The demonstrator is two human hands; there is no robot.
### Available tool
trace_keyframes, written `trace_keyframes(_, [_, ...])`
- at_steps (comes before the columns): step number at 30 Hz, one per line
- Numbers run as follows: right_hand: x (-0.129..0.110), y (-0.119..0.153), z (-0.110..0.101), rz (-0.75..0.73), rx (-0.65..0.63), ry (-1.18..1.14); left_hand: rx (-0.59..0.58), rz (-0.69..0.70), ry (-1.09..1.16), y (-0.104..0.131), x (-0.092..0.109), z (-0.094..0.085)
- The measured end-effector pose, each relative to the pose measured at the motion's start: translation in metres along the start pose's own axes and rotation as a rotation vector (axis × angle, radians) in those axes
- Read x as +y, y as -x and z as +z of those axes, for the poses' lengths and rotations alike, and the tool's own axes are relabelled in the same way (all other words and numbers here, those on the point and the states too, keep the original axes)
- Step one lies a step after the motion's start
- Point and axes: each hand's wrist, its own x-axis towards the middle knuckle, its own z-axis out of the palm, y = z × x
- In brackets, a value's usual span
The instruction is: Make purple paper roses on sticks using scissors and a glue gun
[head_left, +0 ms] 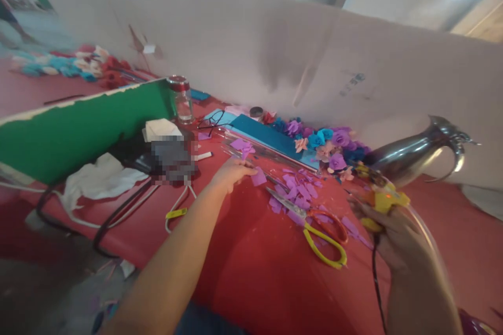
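Observation:
My left hand (232, 174) reaches over the middle of the table, its fingertips pinched at the edge of a small purple paper piece (258, 177). Just beyond those fingers sits another bit of purple paper, partly curled (242, 147). In my right hand (396, 230) is a yellow glue gun (387, 201), its black cord hanging down; the fingers wrap round its handle. Between both hands, scissors (301, 214) with one yellow and one red handle lie open on the red tabletop (251, 272). Loose purple paper petals (301, 188) are scattered around the blades.
Blue sheets (271, 138), glasses (215, 119) and paper flowers (338, 138) lie toward the wall. A metal jug (412, 154) leans at right. On the left are a glass jar (183, 102), a green panel (98, 115), white cloth (98, 180) and cables (118, 214).

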Motion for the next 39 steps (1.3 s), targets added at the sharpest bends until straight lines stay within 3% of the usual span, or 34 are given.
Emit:
trace_keyframes(4, [-0.016, 0.011, 0.054, 0.081, -0.128, 0.056, -0.031, -0.036, -0.096, -0.005, -0.006, 0.002])
trace_keyframes(7, [-0.004, 0.02, 0.084, 0.05, -0.314, 0.172, 0.01, -0.053, -0.133, -0.006, -0.008, 0.003])
trace_keyframes(10, [0.014, 0.03, 0.098, 0.005, -0.436, 0.218, 0.091, -0.047, -0.144, -0.005, -0.009, 0.004])
trace_keyframes(13, [0.024, 0.037, 0.102, -0.076, -0.465, 0.352, 0.137, -0.038, -0.159, -0.005, -0.009, 0.006])
trace_keyframes(17, [0.02, 0.042, 0.104, -0.157, -0.452, 0.576, 0.147, -0.045, -0.234, -0.002, -0.007, 0.008])
trace_keyframes(27, [0.01, 0.053, 0.123, -0.167, -0.451, 0.863, 0.099, 0.023, -0.447, -0.004, -0.01, 0.008])
trace_keyframes(39, [0.017, 0.052, 0.124, -0.167, -0.452, 0.894, 0.088, 0.061, -0.487, -0.008, -0.016, 0.007])
